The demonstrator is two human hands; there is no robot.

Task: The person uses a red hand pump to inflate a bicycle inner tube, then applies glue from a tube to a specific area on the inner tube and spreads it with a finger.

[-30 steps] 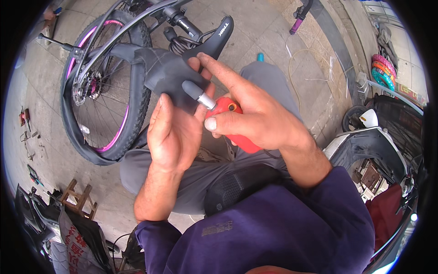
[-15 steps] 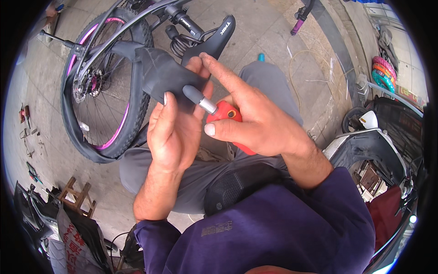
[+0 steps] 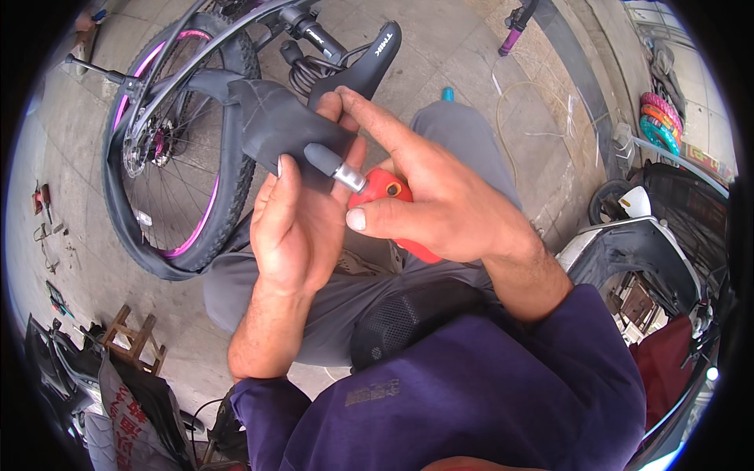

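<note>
A black inner tube point(image 3: 271, 118) stretches flat across my left hand point(image 3: 287, 228), its other end running to the bicycle wheel point(image 3: 212, 212). My left thumb presses the tube's near edge while the fingers support it from beneath. In my right hand point(image 3: 452, 200) is a red handheld power tool point(image 3: 378, 187) with a silver chuck. Its dark rounded bit point(image 3: 320, 159) lies over the tube's surface, close to my left thumb; whether it touches is hard to tell. My right index finger reaches forward to the tube's far edge by the left fingertips.
The bicycle lies beyond my hands, with its black saddle point(image 3: 365, 67) nearest the tube. A small wooden stool point(image 3: 133, 339) and scattered tools point(image 3: 43, 200) are on the left. To the right stand a scooter point(image 3: 636, 251) and a stack of coloured rings point(image 3: 660, 124).
The tool's bit has shifted slightly left across the tube, and my right hand has moved a little with it. My left hand keeps its hold on the tube.
</note>
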